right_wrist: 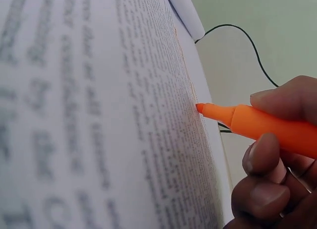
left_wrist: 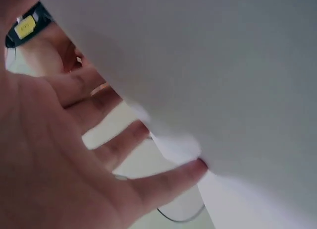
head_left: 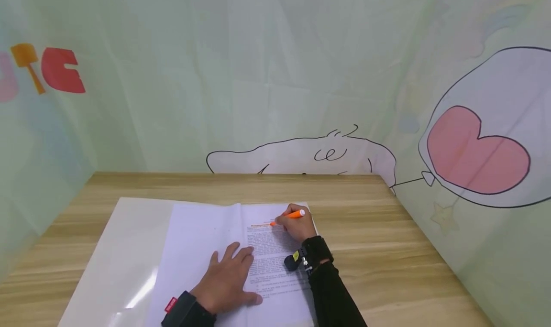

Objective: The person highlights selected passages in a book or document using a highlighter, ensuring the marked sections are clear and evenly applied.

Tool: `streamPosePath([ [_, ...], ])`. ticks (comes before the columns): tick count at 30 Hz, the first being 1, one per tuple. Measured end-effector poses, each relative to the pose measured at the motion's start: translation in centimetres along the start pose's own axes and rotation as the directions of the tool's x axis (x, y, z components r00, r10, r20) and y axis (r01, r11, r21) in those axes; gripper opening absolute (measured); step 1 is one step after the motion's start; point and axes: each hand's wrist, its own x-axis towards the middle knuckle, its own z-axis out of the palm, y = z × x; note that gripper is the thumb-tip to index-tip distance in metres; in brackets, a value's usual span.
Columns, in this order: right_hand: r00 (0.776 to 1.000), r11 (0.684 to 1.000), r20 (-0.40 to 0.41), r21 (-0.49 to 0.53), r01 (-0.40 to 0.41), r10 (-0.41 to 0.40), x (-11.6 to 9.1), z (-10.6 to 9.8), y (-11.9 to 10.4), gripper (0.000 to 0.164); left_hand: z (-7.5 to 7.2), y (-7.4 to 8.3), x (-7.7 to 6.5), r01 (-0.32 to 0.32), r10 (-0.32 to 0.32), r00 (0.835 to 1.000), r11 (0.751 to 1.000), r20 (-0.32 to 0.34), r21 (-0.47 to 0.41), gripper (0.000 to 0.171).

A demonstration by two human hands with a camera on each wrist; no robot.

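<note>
My right hand (head_left: 298, 225) pinches an orange highlighter (head_left: 296, 214) near the top of a printed page (head_left: 269, 250). In the right wrist view the highlighter's tip (right_wrist: 200, 108) is at the text, at the end of a thin orange line. My left hand (head_left: 229, 278) rests spread over the fold of the open booklet, fingers apart and thumb on the printed side. To its left lies the blank white page (head_left: 198, 241). In the left wrist view the fingertips (left_wrist: 199, 165) press on the white paper.
Under the booklet's left side lies a glossy white board (head_left: 116, 255) with a bright reflection. All this is on a wood-grain table (head_left: 366, 222). A printed fabric backdrop (head_left: 258, 78) with a balloon and heart stands behind the table's far edge.
</note>
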Motion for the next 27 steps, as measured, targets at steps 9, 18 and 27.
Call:
streamPosePath([
  [9, 1.000, 0.999, 0.002, 0.031, -0.009, 0.009, 0.10, -0.05, 0.43, 0.025, 0.19, -0.02, 0.18, 0.052, -0.051, 0.999, 0.998, 0.017, -0.047, 0.096],
  [18, 1.000, 1.000, -0.003, 0.012, -0.021, 0.021, 0.24, 0.02, 0.22, 0.025, 0.02, -0.01, 0.06, 0.055, -0.054, 0.998, 0.997, 0.017, -0.051, 0.096],
  [27, 0.999, 0.999, -0.025, -0.013, -0.033, 0.032, 0.12, -0.18, 0.06, 0.024, 0.09, 0.15, 0.00, 0.055, -0.055, 0.998, 0.998, 0.002, -0.042, 0.095],
])
